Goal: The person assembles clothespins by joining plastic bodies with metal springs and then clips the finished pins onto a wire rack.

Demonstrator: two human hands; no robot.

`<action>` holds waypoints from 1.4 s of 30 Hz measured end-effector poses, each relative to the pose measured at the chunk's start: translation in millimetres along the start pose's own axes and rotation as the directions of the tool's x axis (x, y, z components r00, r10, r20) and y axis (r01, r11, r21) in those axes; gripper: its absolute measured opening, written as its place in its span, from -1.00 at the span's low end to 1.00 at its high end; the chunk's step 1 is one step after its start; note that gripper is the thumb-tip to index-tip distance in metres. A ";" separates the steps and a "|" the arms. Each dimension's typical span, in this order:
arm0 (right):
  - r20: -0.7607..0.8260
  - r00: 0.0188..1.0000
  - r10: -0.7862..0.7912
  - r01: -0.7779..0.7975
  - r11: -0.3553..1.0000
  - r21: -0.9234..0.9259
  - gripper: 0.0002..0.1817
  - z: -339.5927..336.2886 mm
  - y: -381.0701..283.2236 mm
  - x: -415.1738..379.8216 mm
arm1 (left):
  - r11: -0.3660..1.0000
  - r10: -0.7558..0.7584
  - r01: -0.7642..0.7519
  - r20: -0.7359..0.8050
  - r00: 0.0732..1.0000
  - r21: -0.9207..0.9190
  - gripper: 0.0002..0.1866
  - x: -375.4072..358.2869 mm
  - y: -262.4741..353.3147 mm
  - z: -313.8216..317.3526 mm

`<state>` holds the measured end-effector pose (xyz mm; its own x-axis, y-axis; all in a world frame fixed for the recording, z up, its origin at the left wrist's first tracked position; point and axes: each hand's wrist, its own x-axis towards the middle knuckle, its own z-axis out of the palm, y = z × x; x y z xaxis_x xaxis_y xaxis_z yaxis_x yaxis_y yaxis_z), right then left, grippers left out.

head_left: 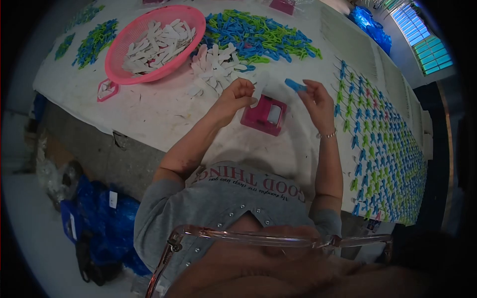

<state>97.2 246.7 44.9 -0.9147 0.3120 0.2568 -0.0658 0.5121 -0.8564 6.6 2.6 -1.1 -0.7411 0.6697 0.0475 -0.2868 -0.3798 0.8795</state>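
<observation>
My left hand [232,100] is at the left of a magenta box [253,117] with a light panel, its thumb and fingers closed on a pale, translucent strip [262,83] that stands up over the box. At the box's upper right, my right hand [318,100] pinches a blue clothespin [295,85] between thumb and fingers. A loose pile of white strips [214,67] lies just beyond my left hand. Behind it spreads a heap of blue and green clothespins [258,35].
A pink basket [112,54] with white strips stands at the upper left, near smaller clothespin piles [95,43]. Rows of blue, green and a few pink clothespins [375,144] cover the table's right side. Blue plastic bags [117,218] lie below the left table edge.
</observation>
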 end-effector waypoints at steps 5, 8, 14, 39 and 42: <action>-0.035 0.990 -0.134 0.139 0.950 0.279 -0.74 22.5 -19.6 -66.8 | 0.999 -0.010 0.007 0.082 0.997 0.040 -0.64 -7.7 1.7 9.1; -0.079 0.992 -0.095 0.114 0.951 0.288 -0.77 30.2 -20.1 -78.2 | 0.998 -0.016 0.008 0.139 0.990 0.057 -0.64 -8.7 -2.5 11.1; -0.094 0.987 -0.132 0.154 0.944 0.292 -0.73 37.0 -25.7 -78.8 | 0.998 -0.023 0.009 0.200 0.980 0.067 -0.66 -12.2 -1.5 17.0; -0.221 0.865 -0.450 0.222 0.739 -0.636 -0.83 -31.6 -27.5 -135.1 | 0.936 0.101 -0.130 0.104 0.989 0.326 -0.45 -16.8 -13.4 37.9; -0.421 0.865 -0.272 -0.093 0.738 -0.668 -0.87 -71.2 -10.8 -185.6 | 0.921 0.188 -0.183 0.019 0.982 0.345 -0.46 -7.7 -10.5 22.5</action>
<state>296.0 240.3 38.5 -0.6057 0.4678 0.6437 0.3034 0.8836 -0.3566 28.9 15.8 -0.1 -0.7701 0.5984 0.2211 0.0809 -0.2522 0.9643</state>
